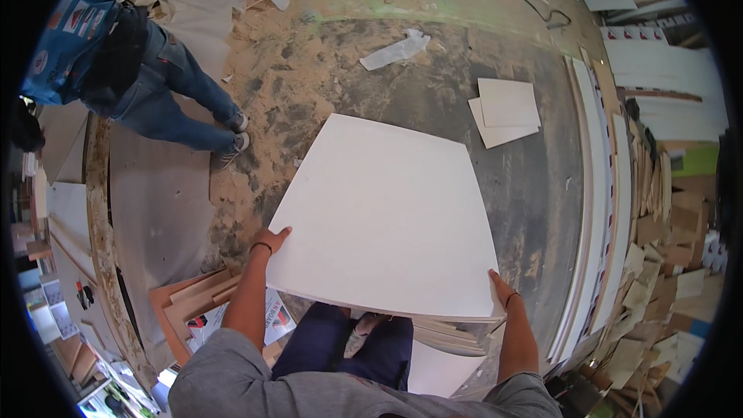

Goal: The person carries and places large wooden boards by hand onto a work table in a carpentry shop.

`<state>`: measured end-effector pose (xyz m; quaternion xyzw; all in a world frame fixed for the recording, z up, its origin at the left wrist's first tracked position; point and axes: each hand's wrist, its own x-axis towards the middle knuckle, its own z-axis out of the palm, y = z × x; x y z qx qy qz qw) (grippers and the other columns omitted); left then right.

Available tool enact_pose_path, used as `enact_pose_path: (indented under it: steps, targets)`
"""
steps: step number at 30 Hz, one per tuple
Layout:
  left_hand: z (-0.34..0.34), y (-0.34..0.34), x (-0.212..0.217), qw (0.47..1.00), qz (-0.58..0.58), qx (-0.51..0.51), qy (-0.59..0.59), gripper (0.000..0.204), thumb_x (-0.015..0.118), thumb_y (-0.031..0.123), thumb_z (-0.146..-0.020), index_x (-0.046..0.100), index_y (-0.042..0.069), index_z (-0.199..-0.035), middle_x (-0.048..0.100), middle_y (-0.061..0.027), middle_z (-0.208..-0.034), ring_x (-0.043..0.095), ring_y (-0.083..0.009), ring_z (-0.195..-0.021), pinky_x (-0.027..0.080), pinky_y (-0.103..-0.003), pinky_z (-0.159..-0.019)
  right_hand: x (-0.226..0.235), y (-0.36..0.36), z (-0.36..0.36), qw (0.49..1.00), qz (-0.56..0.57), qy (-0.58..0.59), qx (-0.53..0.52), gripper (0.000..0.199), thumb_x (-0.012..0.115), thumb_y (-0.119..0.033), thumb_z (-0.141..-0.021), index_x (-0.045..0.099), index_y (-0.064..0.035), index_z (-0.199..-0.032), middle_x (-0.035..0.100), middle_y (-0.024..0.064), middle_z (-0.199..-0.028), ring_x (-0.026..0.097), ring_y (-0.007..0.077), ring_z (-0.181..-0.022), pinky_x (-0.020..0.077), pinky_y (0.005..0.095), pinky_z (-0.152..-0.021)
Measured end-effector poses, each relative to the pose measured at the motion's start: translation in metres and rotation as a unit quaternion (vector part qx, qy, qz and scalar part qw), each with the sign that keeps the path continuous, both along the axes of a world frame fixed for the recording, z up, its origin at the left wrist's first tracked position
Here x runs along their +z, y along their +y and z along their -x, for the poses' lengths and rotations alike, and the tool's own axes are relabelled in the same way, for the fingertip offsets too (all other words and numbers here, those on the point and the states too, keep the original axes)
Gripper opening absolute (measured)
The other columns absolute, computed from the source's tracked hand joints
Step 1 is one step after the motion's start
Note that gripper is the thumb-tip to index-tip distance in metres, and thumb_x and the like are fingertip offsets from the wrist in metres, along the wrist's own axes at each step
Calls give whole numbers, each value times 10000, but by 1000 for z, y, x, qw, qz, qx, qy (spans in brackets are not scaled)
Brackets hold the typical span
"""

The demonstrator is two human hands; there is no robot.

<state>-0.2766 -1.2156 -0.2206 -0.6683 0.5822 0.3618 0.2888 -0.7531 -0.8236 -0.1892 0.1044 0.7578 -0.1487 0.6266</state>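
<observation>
Both hands hold a large white board (383,220) flat over the floor (433,85). The left hand (271,238) grips its edge at 8 o'clock, fingers clamped on it. The right hand (501,288) does likewise at 4 o'clock.

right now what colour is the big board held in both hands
Plain white, no pattern; the board shows best in the head view.

The large white board (387,217) looks like a laminated wood panel, with a smooth, matt face and no grain showing. Under its near edge, the stacked sheets (449,333) show pale raw wood at their edges. The floor (495,178) is grey concrete, rough and dull, and it is covered on the left with sandy sawdust (271,85). Two small white panels (505,111) on the floor look smooth and matt too. The offcuts (658,263) at the right are bare plywood, unpainted.
</observation>
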Motion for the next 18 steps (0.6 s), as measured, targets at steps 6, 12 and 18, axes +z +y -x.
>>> enact_pose_path:
  steps: [6,12,18]
  targets:
    - [41,-45,53,995,-65,-32,-73,848,424,699,-696,495,-19,-1142,470,-204,-1193,471,-313,-1092,393,-389,-883,12,-28,50,996,-4,14,91,742,361,-616,-788,399,-39,-1253,490,136,-1183,476,234,-1048,360,331,-884]
    - [47,-104,20,992,-69,-66,-82,857,452,708,-667,512,-8,-1135,483,-194,-1187,480,-308,-1086,374,-377,-903,36,-49,81,991,28,-55,117,727,320,-606,-814,349,-61,-1294,442,108,-1252,423,239,-1116,321,336,-930]
    - [112,-166,59,985,-134,-61,-89,833,419,682,-714,461,3,-1196,400,-188,-1271,386,-314,-1171,330,-424,-928,54,-121,157,986,-35,-130,103,655,293,-561,-852,424,-45,-1233,532,109,-1144,510,219,-1015,383,315,-876]
